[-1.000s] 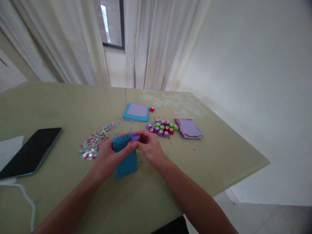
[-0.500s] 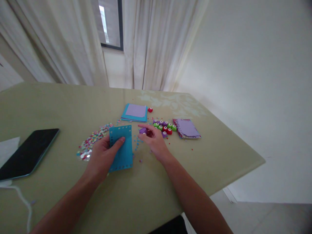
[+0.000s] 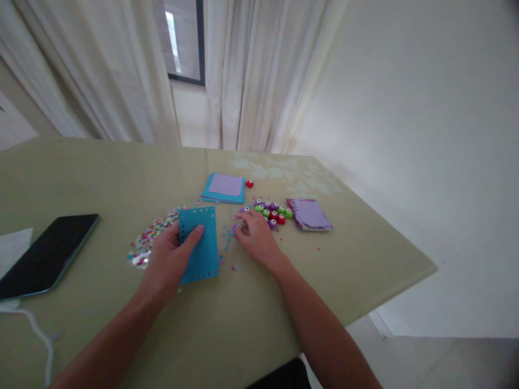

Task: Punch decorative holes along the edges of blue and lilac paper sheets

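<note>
My left hand (image 3: 172,251) pinches a blue card (image 3: 205,248) upright, thumb on its front, fingers behind. Small holes run along the card's top, left and bottom edges. To its right, my right hand (image 3: 256,237) is low over the table, thumb and fingers curled around a small purple paper punch (image 3: 236,229) with an eye on top. Another purple punch (image 3: 245,209) sits just past the fingertips. Beside this hand stand several purple, green and red eyed punches (image 3: 273,214) in a cluster, partly hidden by the hand.
A pile of colourful paper confetti (image 3: 156,232) lies behind my left hand, with loose bits scattered around. Farther back are a blue and lilac paper stack (image 3: 225,186) and a red punch (image 3: 250,183). Another card stack (image 3: 310,214) is at right, a dark tablet (image 3: 48,256) at left.
My right hand has lowered toward the table with the purple punch and shifted slightly nearer. A second purple punch now shows past its fingers. The blue card has moved slightly left.
</note>
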Demonstrator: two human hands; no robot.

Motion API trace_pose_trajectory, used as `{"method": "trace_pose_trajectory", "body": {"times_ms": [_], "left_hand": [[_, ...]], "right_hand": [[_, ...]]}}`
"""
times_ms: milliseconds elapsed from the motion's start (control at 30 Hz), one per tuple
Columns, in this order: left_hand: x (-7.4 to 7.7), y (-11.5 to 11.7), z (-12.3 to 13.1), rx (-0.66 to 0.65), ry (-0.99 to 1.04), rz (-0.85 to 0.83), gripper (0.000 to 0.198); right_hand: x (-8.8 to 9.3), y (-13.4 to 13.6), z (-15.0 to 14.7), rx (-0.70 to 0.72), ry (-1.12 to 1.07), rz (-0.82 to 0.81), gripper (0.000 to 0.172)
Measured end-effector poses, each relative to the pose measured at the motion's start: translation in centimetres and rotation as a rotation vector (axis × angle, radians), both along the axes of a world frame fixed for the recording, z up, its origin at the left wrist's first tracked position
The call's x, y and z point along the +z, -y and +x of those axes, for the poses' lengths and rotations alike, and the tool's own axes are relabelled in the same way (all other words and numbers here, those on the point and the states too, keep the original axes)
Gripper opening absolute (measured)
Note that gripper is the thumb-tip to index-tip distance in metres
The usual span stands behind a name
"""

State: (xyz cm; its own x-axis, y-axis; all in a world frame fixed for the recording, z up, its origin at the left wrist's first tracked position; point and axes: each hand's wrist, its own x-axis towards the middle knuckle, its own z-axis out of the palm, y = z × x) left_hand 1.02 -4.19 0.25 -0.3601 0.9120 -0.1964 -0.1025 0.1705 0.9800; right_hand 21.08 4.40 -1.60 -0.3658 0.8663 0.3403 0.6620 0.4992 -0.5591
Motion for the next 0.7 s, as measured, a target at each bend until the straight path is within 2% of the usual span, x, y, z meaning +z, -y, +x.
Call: {"method": "trace_pose_trajectory", "body": {"times_ms": [100, 200, 367, 700], "left_hand": [[0.1, 0.0, 0.0, 0.009, -0.034, 0.009, 0.044], [0.2, 0.1, 0.1, 0.002, -0.042, 0.021, 0.043], [0.0, 0.1, 0.0, -0.017, -0.059, 0.023, 0.043], [-0.1, 0.3, 0.1, -0.036, -0.059, 0.049, 0.046]], "right_hand": [[0.5, -1.0, 1.2, -0.087, -0.063, 0.047, 0.029], [0.5, -1.7, 2.0, -0.15, 0.044, 0.058, 0.023], [0.0, -1.8, 2.0, -0.142, 0.223, 0.078, 0.029], [0.1, -1.5, 1.8, -0.21, 0.274, 0.078, 0.017]]}}
